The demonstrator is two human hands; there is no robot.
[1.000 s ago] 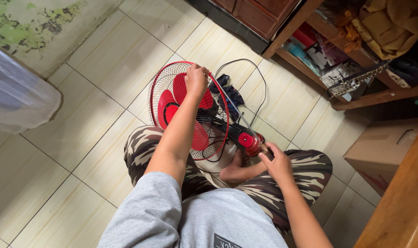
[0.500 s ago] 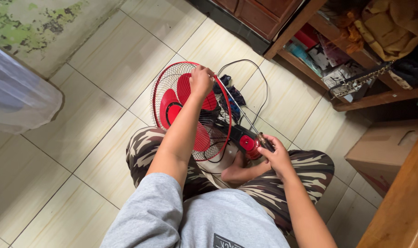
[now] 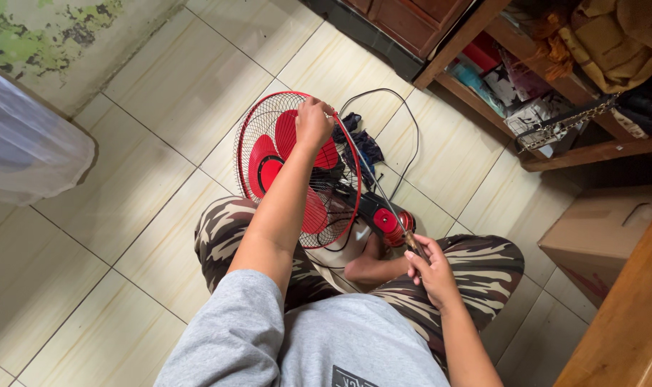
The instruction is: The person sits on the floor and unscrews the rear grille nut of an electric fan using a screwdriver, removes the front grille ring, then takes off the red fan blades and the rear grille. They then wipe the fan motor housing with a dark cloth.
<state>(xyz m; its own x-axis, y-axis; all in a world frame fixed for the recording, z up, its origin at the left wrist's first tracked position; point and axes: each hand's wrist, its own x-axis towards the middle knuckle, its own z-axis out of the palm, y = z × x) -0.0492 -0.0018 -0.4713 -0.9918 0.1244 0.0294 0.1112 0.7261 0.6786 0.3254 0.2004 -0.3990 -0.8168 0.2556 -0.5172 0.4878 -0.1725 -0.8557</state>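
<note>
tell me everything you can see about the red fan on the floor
The small red electric fan has red plastic blades inside a round wire cage with a red rim, and a dark motor housing behind. It stands tilted on the pale tiled floor, between the seated person's knees. The left hand grips the cage's top edge. The right hand holds a long thin screwdriver whose shaft runs up to the fan's rear. A black cord loops behind it.

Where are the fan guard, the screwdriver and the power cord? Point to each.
fan guard (image 3: 258, 140), head view, on the wire mesh left of the left hand (image 3: 314, 122).
screwdriver (image 3: 383, 197), head view, mid-shaft, above the right hand (image 3: 430, 269).
power cord (image 3: 412, 122), head view, on the loop lying on the tiles.
</note>
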